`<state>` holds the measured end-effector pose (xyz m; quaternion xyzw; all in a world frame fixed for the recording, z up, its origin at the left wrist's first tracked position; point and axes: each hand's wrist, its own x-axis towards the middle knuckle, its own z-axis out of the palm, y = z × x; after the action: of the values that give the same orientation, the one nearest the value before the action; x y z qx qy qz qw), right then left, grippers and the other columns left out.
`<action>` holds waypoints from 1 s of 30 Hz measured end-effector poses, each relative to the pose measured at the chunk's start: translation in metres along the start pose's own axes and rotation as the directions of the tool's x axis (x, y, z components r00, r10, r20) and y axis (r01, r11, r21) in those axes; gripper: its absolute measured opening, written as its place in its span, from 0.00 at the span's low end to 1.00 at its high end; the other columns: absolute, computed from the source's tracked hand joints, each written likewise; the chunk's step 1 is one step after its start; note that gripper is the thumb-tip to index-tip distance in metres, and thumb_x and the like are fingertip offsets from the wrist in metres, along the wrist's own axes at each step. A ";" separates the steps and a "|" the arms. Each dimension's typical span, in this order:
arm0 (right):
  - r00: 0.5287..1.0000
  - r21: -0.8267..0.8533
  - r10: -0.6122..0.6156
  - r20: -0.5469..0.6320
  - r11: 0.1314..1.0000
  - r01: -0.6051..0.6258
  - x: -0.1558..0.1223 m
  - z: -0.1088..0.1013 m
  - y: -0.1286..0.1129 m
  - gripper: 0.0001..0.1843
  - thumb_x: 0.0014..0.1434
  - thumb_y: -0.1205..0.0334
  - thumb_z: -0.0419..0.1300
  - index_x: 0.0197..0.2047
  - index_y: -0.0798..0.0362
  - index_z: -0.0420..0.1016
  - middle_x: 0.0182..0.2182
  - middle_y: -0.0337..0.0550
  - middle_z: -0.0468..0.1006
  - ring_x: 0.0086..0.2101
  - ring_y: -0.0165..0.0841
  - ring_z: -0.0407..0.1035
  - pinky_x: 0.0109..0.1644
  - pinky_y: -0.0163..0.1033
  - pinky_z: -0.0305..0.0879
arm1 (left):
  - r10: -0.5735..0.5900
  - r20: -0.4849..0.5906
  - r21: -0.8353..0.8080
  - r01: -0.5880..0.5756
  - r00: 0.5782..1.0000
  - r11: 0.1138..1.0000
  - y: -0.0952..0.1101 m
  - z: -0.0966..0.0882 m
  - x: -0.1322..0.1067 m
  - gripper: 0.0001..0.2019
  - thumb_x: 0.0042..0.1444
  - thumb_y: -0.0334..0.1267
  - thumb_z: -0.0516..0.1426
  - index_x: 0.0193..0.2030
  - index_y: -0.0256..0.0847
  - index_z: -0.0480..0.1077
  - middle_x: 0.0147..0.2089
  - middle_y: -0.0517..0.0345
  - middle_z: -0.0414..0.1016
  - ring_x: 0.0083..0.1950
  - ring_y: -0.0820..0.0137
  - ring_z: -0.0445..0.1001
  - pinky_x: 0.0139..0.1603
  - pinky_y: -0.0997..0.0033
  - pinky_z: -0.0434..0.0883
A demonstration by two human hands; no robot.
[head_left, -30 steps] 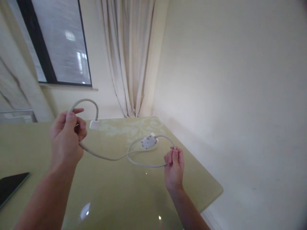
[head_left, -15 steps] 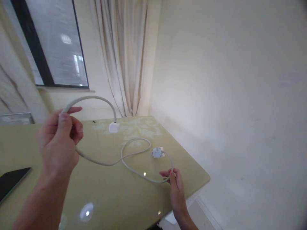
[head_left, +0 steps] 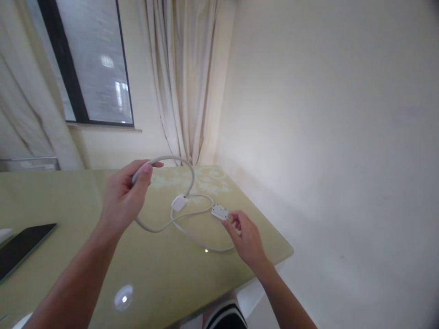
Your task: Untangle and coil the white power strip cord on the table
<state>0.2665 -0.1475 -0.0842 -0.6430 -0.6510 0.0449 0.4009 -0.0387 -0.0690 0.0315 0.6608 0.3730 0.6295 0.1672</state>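
A white cable [head_left: 161, 226] loops over the yellow-green glass table [head_left: 164, 274]. My left hand [head_left: 125, 196] is raised above the table and pinches the thick part of the cable, which arches over to a white plug [head_left: 179, 202] hanging near the tabletop. My right hand [head_left: 245, 237] is low at the table's right side, fingers curled around the thin end of the cable just behind a small white connector block [head_left: 220, 212] lying on the glass.
A dark tablet or phone [head_left: 24, 244] lies at the table's left edge. Behind stand a window [head_left: 92, 64] and a cream curtain [head_left: 185, 77]. A plain wall fills the right side. The table's right corner [head_left: 288, 250] is close to my right hand.
My left hand moved right and lower, bringing the plug down toward the loop. My right hand slid along the cable to the connector block, which now rests on the table.
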 end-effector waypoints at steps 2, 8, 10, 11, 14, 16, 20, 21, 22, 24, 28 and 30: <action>0.983 0.252 -0.147 -0.114 0.953 0.171 0.027 -0.006 -0.026 0.33 0.69 0.43 0.62 0.70 0.51 0.65 0.59 0.56 0.78 0.56 0.42 0.73 0.60 0.48 0.69 | 0.039 0.102 -0.005 -0.039 0.994 0.999 0.008 0.009 0.002 0.21 0.70 0.53 0.56 0.51 0.38 0.82 0.23 0.65 0.56 0.23 0.74 0.54 0.23 0.72 0.51; 0.952 0.708 -0.268 0.146 0.700 0.088 0.104 -0.022 -0.090 0.23 0.70 0.41 0.59 0.47 0.53 0.80 0.25 0.36 0.73 0.25 0.29 0.67 0.31 0.35 0.63 | 0.066 0.190 -0.014 -0.064 0.980 0.998 0.023 0.032 0.011 0.17 0.67 0.50 0.58 0.42 0.39 0.81 0.26 0.60 0.71 0.25 0.73 0.62 0.24 0.74 0.56; 0.980 0.791 -0.196 0.021 0.603 0.104 0.118 -0.030 -0.100 0.19 0.68 0.44 0.63 0.40 0.53 0.80 0.19 0.30 0.62 0.21 0.26 0.55 0.26 0.34 0.53 | -0.006 0.269 -0.084 0.029 0.963 0.996 0.014 0.032 0.015 0.18 0.66 0.53 0.59 0.41 0.39 0.79 0.22 0.64 0.65 0.23 0.74 0.59 0.22 0.74 0.54; 0.988 0.835 -0.142 -0.068 0.534 0.134 0.124 -0.033 -0.103 0.17 0.67 0.47 0.64 0.39 0.53 0.80 0.19 0.29 0.59 0.21 0.25 0.52 0.25 0.33 0.50 | -0.034 0.336 -0.118 0.078 0.941 0.990 0.007 0.031 0.017 0.19 0.66 0.55 0.59 0.40 0.39 0.78 0.20 0.65 0.63 0.22 0.74 0.59 0.22 0.74 0.55; 0.975 0.949 0.080 -0.205 0.260 0.178 0.138 -0.043 -0.109 0.09 0.69 0.55 0.64 0.40 0.51 0.77 0.20 0.27 0.56 0.21 0.25 0.47 0.26 0.32 0.50 | -0.013 0.515 -0.177 0.121 0.857 0.977 -0.016 0.036 0.021 0.21 0.66 0.57 0.58 0.36 0.40 0.76 0.23 0.61 0.70 0.26 0.71 0.67 0.28 0.73 0.65; 0.960 0.986 0.229 -0.161 0.066 0.150 0.145 -0.042 -0.113 0.08 0.72 0.61 0.59 0.39 0.51 0.72 0.20 0.26 0.53 0.20 0.25 0.44 0.26 0.31 0.50 | 0.015 0.555 -0.209 0.122 0.832 0.970 -0.029 0.047 0.021 0.22 0.68 0.57 0.55 0.35 0.40 0.74 0.27 0.58 0.73 0.31 0.69 0.71 0.34 0.71 0.69; 0.941 0.982 0.338 -0.022 -0.169 0.084 0.149 -0.011 -0.127 0.13 0.75 0.66 0.53 0.34 0.49 0.62 0.20 0.25 0.52 0.20 0.26 0.43 0.27 0.31 0.53 | -0.056 0.471 -0.322 0.230 0.880 0.918 -0.043 0.075 0.010 0.19 0.70 0.54 0.53 0.47 0.40 0.75 0.27 0.64 0.63 0.27 0.73 0.61 0.28 0.74 0.64; 0.938 0.978 0.346 -0.025 -0.186 0.095 0.148 0.002 -0.131 0.14 0.75 0.65 0.53 0.34 0.49 0.61 0.21 0.25 0.53 0.20 0.26 0.45 0.28 0.32 0.54 | -0.066 0.442 -0.345 0.237 0.894 0.908 -0.045 0.080 0.007 0.18 0.69 0.52 0.55 0.54 0.40 0.74 0.29 0.65 0.62 0.27 0.74 0.60 0.28 0.75 0.63; 0.933 0.975 0.359 -0.037 -0.192 0.113 0.147 0.016 -0.136 0.14 0.74 0.63 0.54 0.34 0.48 0.59 0.21 0.26 0.55 0.21 0.26 0.47 0.29 0.33 0.56 | -0.064 0.424 -0.370 0.237 0.904 0.898 -0.046 0.084 0.004 0.21 0.67 0.49 0.59 0.61 0.42 0.72 0.32 0.65 0.64 0.28 0.74 0.61 0.29 0.76 0.64; 0.920 0.977 0.387 -0.064 -0.163 0.137 0.144 0.045 -0.142 0.15 0.73 0.57 0.57 0.34 0.47 0.58 0.23 0.27 0.61 0.23 0.27 0.53 0.33 0.34 0.60 | -0.052 0.422 -0.430 0.250 0.905 0.868 -0.046 0.087 -0.002 0.30 0.63 0.44 0.65 0.71 0.47 0.66 0.39 0.62 0.68 0.34 0.75 0.66 0.35 0.77 0.68; 0.907 0.992 0.401 -0.127 0.030 0.125 0.141 0.086 -0.144 0.14 0.70 0.49 0.58 0.38 0.47 0.63 0.29 0.33 0.76 0.30 0.30 0.63 0.41 0.38 0.64 | -0.139 0.339 -0.639 0.336 0.930 0.692 -0.041 0.084 -0.004 0.29 0.60 0.45 0.69 0.67 0.50 0.73 0.48 0.58 0.70 0.39 0.77 0.69 0.41 0.80 0.71; 0.933 0.991 0.345 -0.106 0.109 0.072 0.138 0.096 -0.141 0.14 0.66 0.48 0.62 0.39 0.48 0.65 0.30 0.35 0.78 0.31 0.30 0.64 0.41 0.38 0.64 | -0.243 0.216 -0.749 0.320 0.946 0.580 -0.040 0.081 0.002 0.25 0.57 0.50 0.71 0.60 0.46 0.79 0.44 0.59 0.71 0.34 0.80 0.66 0.35 0.83 0.69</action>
<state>0.1187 -0.0066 -0.0039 -0.2713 -0.3204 0.3991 0.8152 0.0277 -0.0209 -0.0073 0.4838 0.1578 0.6632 0.5488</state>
